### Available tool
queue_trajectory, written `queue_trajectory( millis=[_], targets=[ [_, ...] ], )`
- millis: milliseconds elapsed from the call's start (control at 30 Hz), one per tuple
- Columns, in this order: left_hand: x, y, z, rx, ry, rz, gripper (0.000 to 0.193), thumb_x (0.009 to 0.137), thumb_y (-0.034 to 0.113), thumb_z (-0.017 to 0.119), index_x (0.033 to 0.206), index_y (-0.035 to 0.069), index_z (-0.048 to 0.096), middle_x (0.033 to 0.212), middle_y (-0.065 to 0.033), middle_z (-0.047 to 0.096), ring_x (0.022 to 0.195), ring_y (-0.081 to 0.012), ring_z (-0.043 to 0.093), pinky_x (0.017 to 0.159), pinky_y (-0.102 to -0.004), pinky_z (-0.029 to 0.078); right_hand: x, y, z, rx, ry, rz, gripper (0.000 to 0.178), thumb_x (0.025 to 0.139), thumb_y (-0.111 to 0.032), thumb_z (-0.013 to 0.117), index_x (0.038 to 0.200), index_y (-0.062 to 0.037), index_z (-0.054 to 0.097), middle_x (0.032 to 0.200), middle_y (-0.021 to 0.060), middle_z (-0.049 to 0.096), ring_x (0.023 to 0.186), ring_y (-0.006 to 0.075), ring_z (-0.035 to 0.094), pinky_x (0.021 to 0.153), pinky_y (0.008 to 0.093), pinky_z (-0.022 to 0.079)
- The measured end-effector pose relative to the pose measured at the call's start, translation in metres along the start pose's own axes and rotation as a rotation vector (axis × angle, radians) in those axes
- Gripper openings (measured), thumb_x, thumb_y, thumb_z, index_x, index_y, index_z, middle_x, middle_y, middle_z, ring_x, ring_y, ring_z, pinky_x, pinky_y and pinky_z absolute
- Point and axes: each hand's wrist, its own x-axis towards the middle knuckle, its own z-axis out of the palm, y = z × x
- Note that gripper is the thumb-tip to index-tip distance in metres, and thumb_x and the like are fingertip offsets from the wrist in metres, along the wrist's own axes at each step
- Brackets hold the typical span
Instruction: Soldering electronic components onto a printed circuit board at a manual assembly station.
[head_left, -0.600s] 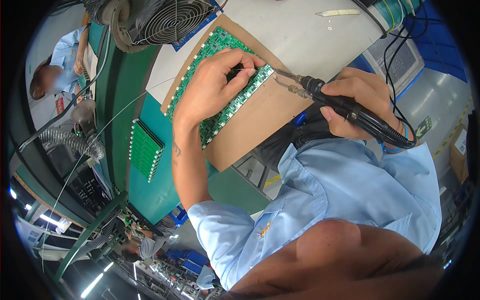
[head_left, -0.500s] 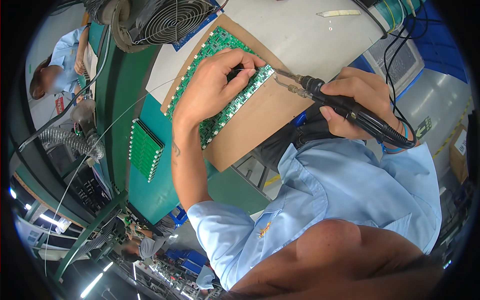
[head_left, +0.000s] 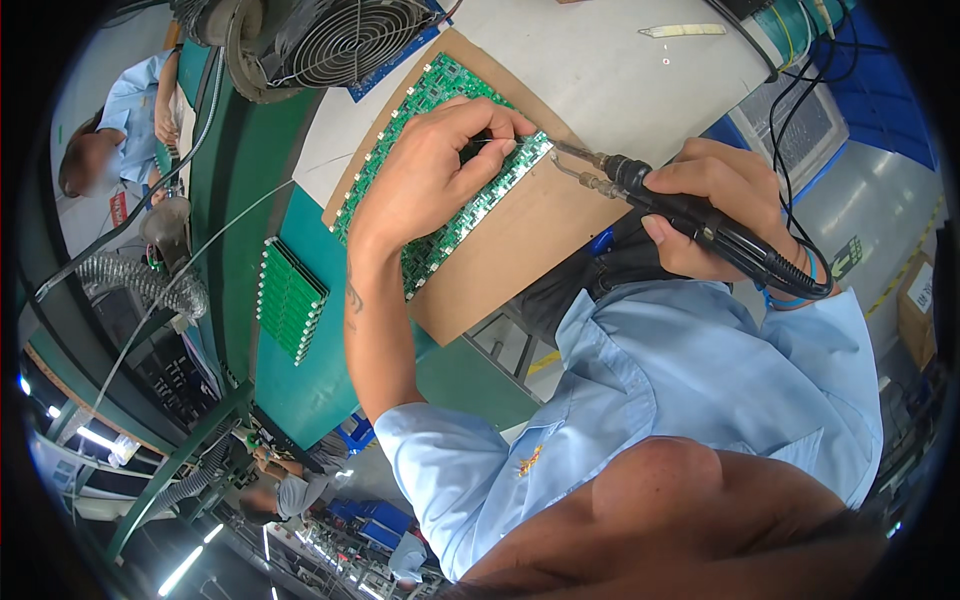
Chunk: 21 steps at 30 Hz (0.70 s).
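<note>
- The left hand point(head_left: 425, 170) arches over the middle of the board point(head_left: 460, 80), thumb and forefinger pinched together on a thin wire point(head_left: 245, 217) near the board's right end; the other fingers are curled and mostly hidden.
- The right hand point(head_left: 728, 180) is closed around the black iron point(head_left: 690, 214), which points left; its two tips stand a little apart, just beside the board's right corner. I cannot tell whether they touch it.
- The board lies flat at a slant on the cardboard point(head_left: 515, 220), which shows as a narrow bare strip along the board's far side and a wider one along its near side.
- The cardboard's near edge faces the person's lap, below the iron.
- Open room: the white table point(head_left: 630, 90) is bare far and right of the cardboard, up to a pale strip point(head_left: 685, 31) near its far side.
- Tighter room: left of the left forearm is a stack of boards point(head_left: 291, 302); a fan point(head_left: 345, 45) stands beyond the cardboard's far left corner.
</note>
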Motion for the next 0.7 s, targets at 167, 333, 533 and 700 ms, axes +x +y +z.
queue_trajectory(
  millis=[167,333,533,700],
  targets=[
    [0.0,-0.002,0.005,0.005,0.027,0.029,0.005,0.095,0.003,0.068,0.091,0.002,0.065,0.109,-0.0037,0.078,0.076,-0.0133,0.058,0.069,-0.0261,0.049,0.002,-0.001,-0.001,-0.009,-0.01,-0.004,0.028,0.071,-0.005,0.08,0.096,0.0008,0.07,0.075,0.0077,0.065,0.053,0.0188,0.048,0.049,0.0275,0.039],
    [0.001,-0.004,0.011,0.029,0.051,0.078,0.003,0.093,-0.001,0.069,0.092,0.001,0.066,0.107,-0.0041,0.076,0.077,-0.0145,0.058,0.068,-0.0267,0.048,0.003,0.001,-0.001,-0.044,-0.032,-0.039,0.031,0.071,-0.009,0.079,0.098,0.0009,0.07,0.075,0.0094,0.066,0.052,0.0187,0.049,0.048,0.0267,0.039],
    [0.002,0.001,0.014,0.071,0.066,0.066,0.004,0.091,-0.003,0.069,0.093,0.0,0.067,0.106,-0.0042,0.074,0.079,-0.0158,0.057,0.069,-0.027,0.046,0.006,0.003,-0.003,-0.069,-0.054,-0.071,0.033,0.071,-0.013,0.078,0.099,0.0011,0.07,0.075,0.0111,0.066,0.051,0.0182,0.05,0.046,0.0259,0.04],
    [0.003,0.001,0.017,0.084,0.092,0.077,0.004,0.09,-0.004,0.069,0.093,0.0,0.067,0.105,-0.0039,0.073,0.079,-0.0161,0.057,0.069,-0.0275,0.046,0.006,0.001,-0.003,-0.081,-0.062,-0.07,0.032,0.071,-0.013,0.078,0.1,0.0011,0.07,0.075,0.0111,0.066,0.05,0.0181,0.05,0.046,0.0258,0.04]
  ],
)
